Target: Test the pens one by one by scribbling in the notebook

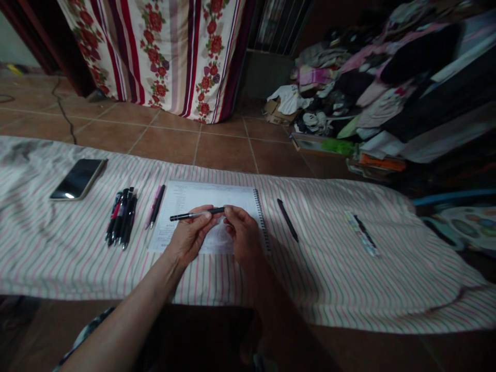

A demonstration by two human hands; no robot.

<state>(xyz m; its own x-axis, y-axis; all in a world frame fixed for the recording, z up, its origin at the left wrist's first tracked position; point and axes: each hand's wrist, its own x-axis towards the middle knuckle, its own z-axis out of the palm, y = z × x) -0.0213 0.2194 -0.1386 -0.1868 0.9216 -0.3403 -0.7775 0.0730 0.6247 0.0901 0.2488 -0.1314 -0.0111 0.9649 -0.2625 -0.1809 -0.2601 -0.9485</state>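
Note:
I hold a black pen [186, 215] level over a spiral notebook [194, 199] that lies open on a striped cloth [329, 263]. My left hand [189, 235] pinches the pen's middle between thumb and fingers. My right hand [242, 232] pinches the pen's right end, fingers closed on it. Left of the notebook lie two pens [155, 206] side by side, and further left a bundle of several pens [121, 217].
A phone [77, 179] lies screen up at the cloth's far left. A single black pen [287, 219] rests right of the notebook, and another pen on a packet [363, 232] further right. Tiled floor, a flowered curtain [170, 51] and heaped clothes [368, 77] lie beyond.

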